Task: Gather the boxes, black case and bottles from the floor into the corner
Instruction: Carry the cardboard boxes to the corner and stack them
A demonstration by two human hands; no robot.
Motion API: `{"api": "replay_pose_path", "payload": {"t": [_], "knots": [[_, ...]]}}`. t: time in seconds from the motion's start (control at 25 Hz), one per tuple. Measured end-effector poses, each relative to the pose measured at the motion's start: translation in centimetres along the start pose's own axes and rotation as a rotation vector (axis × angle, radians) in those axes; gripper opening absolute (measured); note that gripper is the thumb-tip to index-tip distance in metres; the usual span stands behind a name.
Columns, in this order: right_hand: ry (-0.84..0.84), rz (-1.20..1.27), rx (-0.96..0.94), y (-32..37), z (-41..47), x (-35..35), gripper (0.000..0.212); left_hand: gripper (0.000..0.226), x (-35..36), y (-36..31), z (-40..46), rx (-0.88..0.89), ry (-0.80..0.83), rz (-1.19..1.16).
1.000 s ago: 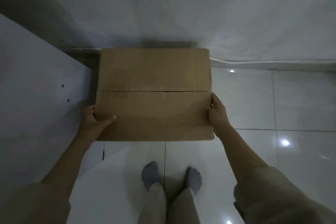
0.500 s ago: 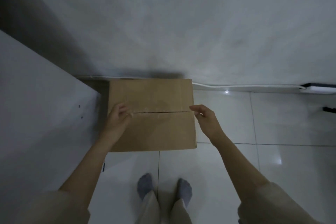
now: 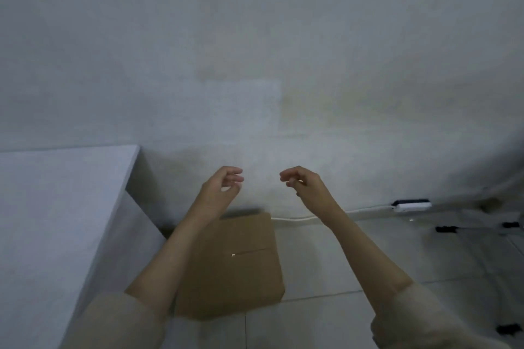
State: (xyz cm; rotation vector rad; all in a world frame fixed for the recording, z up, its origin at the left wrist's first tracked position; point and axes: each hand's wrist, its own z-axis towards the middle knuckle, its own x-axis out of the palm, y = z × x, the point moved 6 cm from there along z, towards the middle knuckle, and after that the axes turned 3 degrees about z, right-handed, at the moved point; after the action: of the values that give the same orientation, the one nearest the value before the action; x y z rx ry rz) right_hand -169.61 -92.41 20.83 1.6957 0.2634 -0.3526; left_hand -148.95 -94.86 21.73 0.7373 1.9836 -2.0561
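Head view: cardboard box (image 3: pixel 238 266) sits on the floor (image 3: pixel 354 263) in the corner, against the wall (image 3: pixel 255 51) and beside the white cabinet (image 3: pixel 56 207), apparently parked. Left hand (image 3: pixel 219 187) and right hand (image 3: pixel 304 183) hover above it, loosely curled, empty, likely free for the next item.

Dim grey wall (image 3: pixel 255 37), glossy tile floor (image 3: pixel 354 249), white cabinet (image 3: pixel 56 207) left.
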Motion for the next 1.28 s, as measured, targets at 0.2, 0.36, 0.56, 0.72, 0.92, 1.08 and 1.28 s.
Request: {"api": "replay_pose_path", "payload": {"t": [0.2,0.36,0.56,0.72,0.92,1.08,1.28], "knots": [[-0.164,-0.035,-0.100,6.9,-6.2,-3.9,0.026,0.017,-1.3,-9.9,-0.8,0.231,0.128,0.086],[-0.360,-0.025,-0.060,8.8,-14.0,-4.6,0.026,0.016,-1.6,-14.3,-4.3,0.403,0.295,0.133],[-0.564,0.015,0.071,7.1,-27.4,-2.8,0.026,0.015,0.6,-16.0,-12.4,0.525,0.558,0.160],[-0.760,0.013,0.214,5.2,-39.9,-1.4,0.027,0.019,5.6,-16.9,-22.2,0.612,0.796,0.192],[-1.040,0.099,0.344,3.9,-56.8,3.4,0.026,0.021,10.2,-17.0,-36.9,0.743,1.038,0.214],[-1.291,0.202,0.392,3.2,-71.0,11.5,0.026,0.016,10.4,-14.3,-49.8,0.818,1.225,0.188],[-1.526,0.341,0.555,2.5,-87.2,27.0,0.026,0.015,6.7,-6.9,-65.8,0.874,1.446,0.201]]}}
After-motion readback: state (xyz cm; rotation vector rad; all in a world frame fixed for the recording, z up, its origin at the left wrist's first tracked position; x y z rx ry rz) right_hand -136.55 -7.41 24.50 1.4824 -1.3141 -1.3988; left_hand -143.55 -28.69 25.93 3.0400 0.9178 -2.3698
